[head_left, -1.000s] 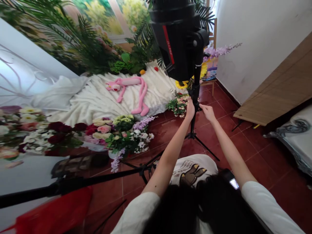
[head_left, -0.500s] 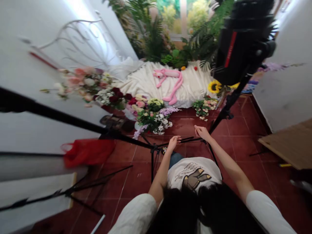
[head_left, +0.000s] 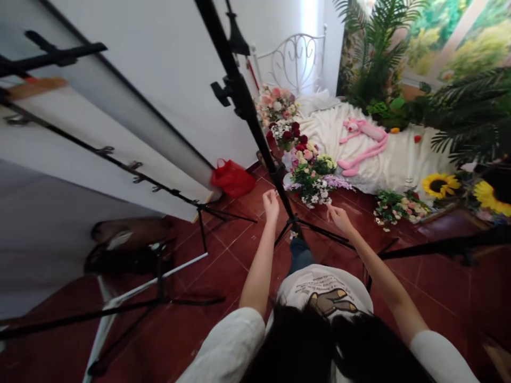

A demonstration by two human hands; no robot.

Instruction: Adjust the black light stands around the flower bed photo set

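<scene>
My left hand (head_left: 271, 205) is raised just left of a black light stand (head_left: 275, 173), apart from it as far as I can see. Its fingers are loosely bent, with nothing visible in them. On the stand's other side, my right hand (head_left: 338, 217) hovers in front of the flowers, fingers half curled and somewhat apart, no object showing. Between my hands, the stand's legs (head_left: 319, 230) spread over the floor near my shoe (head_left: 294, 234). Beyond lie bunches of artificial flowers (head_left: 315, 170) at the edge of a white draped cloth (head_left: 327, 127), where a pink plush toy (head_left: 369, 135) rests.
A red bag (head_left: 232, 178) sits by the left wall. Nearer are a clip-hung backdrop roll (head_left: 120, 143) and a white pole frame (head_left: 159, 279) on the red tiles (head_left: 235, 239). Sunflowers (head_left: 440, 185) and a dark pole (head_left: 443, 244) are at right; a white metal headboard (head_left: 297, 61) stands behind.
My view has swung left, so the bed and flowers sit further right. My hands are further apart, and the light stand now rises between them. The backdrop roll has come into fuller view.
</scene>
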